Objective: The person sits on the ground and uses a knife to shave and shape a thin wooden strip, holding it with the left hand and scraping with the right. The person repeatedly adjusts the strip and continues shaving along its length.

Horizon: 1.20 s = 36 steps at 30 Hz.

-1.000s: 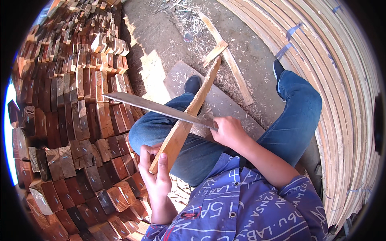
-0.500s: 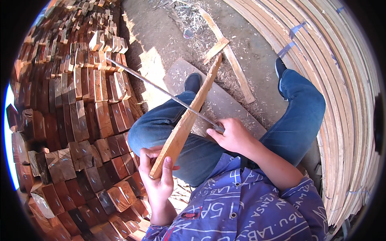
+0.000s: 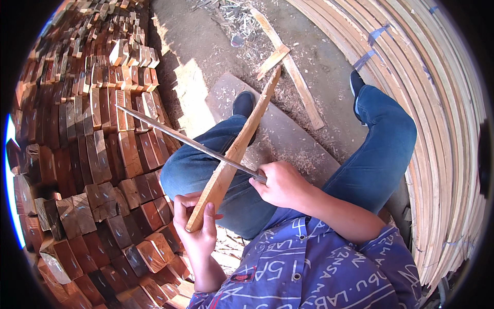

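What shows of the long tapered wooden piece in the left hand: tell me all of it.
The wooden piece is long, pale yellow-brown and rough-edged, broader toward the near end and narrowing to the far tip. It slants forward and to the right, above the bent left leg; whether it touches the leg is unclear. The left hand's grip holds it by the near end. A long, metal-looking blade crosses over it near mid-length, seemingly touching.

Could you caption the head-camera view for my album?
Left hand grips a tapered tan wooden stick; right hand holds a long thin grey metal blade across it.
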Each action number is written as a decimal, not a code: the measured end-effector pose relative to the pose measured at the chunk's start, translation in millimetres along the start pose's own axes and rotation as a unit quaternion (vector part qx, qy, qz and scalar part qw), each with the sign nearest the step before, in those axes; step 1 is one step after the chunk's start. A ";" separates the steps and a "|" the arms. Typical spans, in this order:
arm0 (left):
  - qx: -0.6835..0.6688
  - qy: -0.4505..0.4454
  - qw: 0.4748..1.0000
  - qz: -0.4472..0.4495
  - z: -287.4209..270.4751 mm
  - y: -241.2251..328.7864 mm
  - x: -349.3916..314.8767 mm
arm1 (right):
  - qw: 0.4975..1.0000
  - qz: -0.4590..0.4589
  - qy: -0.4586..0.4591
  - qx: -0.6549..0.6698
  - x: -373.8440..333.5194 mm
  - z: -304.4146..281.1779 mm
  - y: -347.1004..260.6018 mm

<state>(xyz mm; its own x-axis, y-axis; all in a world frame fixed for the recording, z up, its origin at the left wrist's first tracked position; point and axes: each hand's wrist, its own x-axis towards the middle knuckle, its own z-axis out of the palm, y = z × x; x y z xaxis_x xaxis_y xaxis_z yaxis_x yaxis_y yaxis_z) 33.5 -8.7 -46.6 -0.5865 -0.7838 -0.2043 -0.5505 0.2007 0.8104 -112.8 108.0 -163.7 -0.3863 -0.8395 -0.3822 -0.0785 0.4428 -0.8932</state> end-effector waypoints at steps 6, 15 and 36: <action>-0.006 -0.003 1.000 0.001 2.1 5.2 -0.4 | 0.993 -0.008 0.067 -0.097 17.4 -2.4 37.4; 0.000 0.016 1.000 -0.016 -1.0 0.3 1.0 | 0.997 0.002 0.017 -0.071 8.3 -11.4 14.2; 0.044 -0.003 0.999 -0.017 1.0 9.5 2.6 | 0.990 0.043 0.055 -0.126 20.7 -8.3 52.0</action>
<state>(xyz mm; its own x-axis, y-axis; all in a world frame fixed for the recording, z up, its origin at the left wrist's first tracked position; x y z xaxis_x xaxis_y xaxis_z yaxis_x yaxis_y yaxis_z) 26.1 -8.2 -39.9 -0.5694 -0.7878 -0.2349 -0.6200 0.2240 0.7519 -132.5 116.3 -216.1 -0.4974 -0.7627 -0.4134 -0.2635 0.5868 -0.7657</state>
